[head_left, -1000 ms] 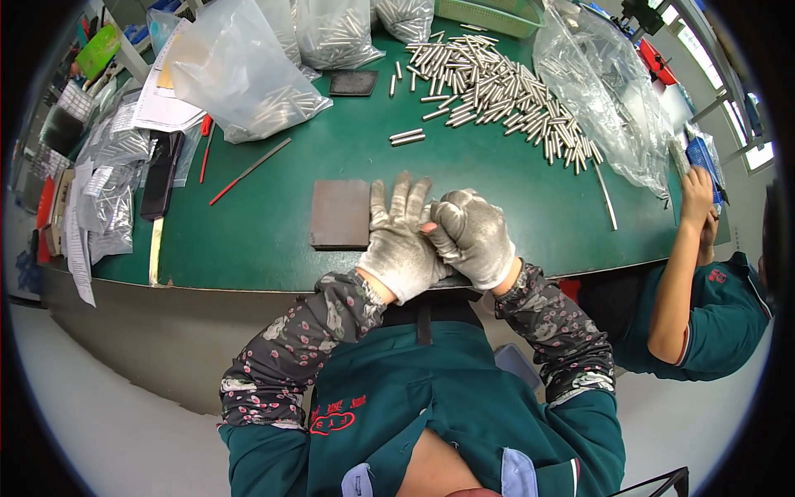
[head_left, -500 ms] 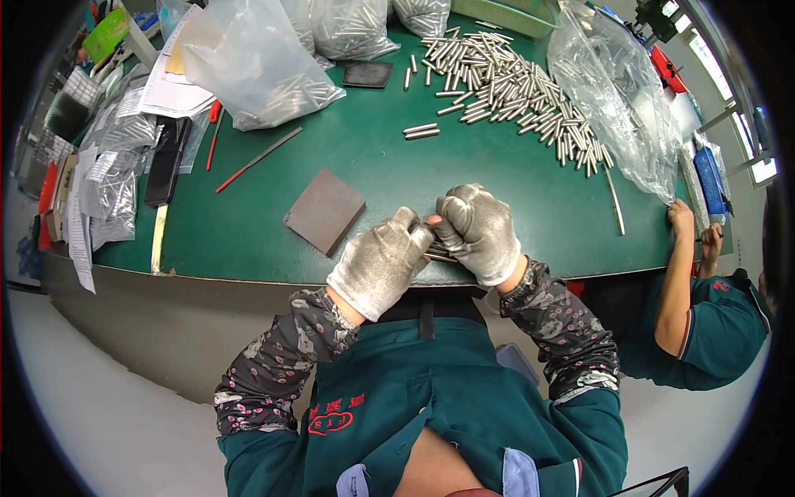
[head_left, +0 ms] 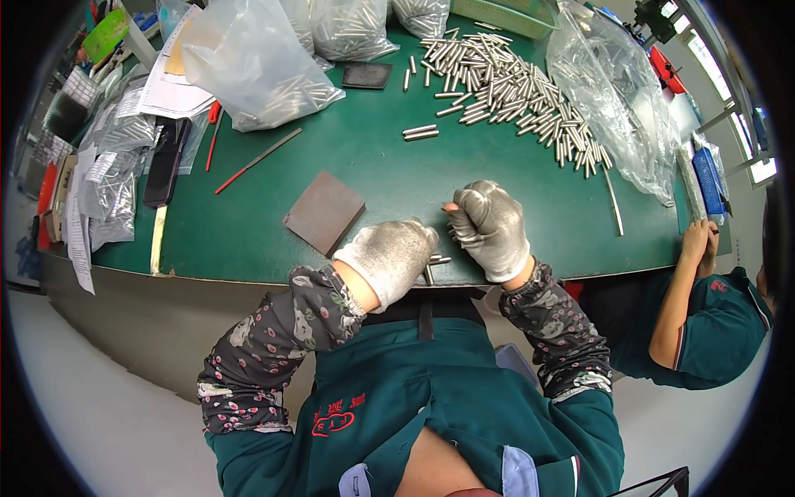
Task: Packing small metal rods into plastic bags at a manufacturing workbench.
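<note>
Both my hands wear grey-white gloves at the near edge of the green table. My left hand (head_left: 387, 255) is curled low over the tabletop beside the brown block, its fingers mostly hidden under its back. Next to its fingertips lie a few short metal pins (head_left: 437, 260). My right hand (head_left: 490, 230) is closed with the thumb against the fingers, a bare fingertip poking out of the glove. What either hand holds, if anything, is hidden. A flat brown square block (head_left: 325, 213) rests just left of my left hand.
Further off lies a large heap of metal pins (head_left: 505, 87), with two separate pins (head_left: 421, 132) nearer. Bags of pins (head_left: 257, 70), a dark pad (head_left: 367, 75), a thin file (head_left: 258, 161) and a phone (head_left: 167, 161) surround the work area. A co-worker's hands (head_left: 701, 240) are at right.
My hands have moved apart: the left slightly rightward with its back turned up, the right slightly rightward. Pins between them show more plainly. The co-worker's hands have come together.
</note>
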A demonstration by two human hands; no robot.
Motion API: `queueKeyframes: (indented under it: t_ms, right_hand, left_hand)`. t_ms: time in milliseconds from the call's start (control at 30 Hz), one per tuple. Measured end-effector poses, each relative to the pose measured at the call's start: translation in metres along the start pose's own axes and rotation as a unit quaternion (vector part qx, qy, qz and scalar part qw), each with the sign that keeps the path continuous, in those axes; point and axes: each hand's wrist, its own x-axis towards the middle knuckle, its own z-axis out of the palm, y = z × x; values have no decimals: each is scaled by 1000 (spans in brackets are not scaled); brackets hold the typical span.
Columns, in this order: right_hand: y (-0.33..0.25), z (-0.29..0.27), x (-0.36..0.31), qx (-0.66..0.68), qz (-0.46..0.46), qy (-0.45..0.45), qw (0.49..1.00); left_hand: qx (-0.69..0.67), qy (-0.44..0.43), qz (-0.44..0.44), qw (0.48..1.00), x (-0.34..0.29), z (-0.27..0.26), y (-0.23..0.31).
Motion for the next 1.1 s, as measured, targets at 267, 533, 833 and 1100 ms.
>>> queueKeyframes:
  t_ms: [267, 533, 833, 1100]
  right_hand:
    - [1, 0, -1, -2, 10, 1, 1000]
    - [0, -1, -2, 5, 22, -11, 1000]
    - [-16, -5, 6, -34, 20, -137, 990]
    - [6, 5, 4, 122, 30, 13, 992]
  left_hand:
    - [-48, -19, -5, 999, 4, 4, -8]
    - [-231, 225, -25, 946, 12, 28, -14]
    - [-270, 242, 21, 932, 24, 31, -16]
    - [-110, 405, 56, 906, 6, 25, -10]
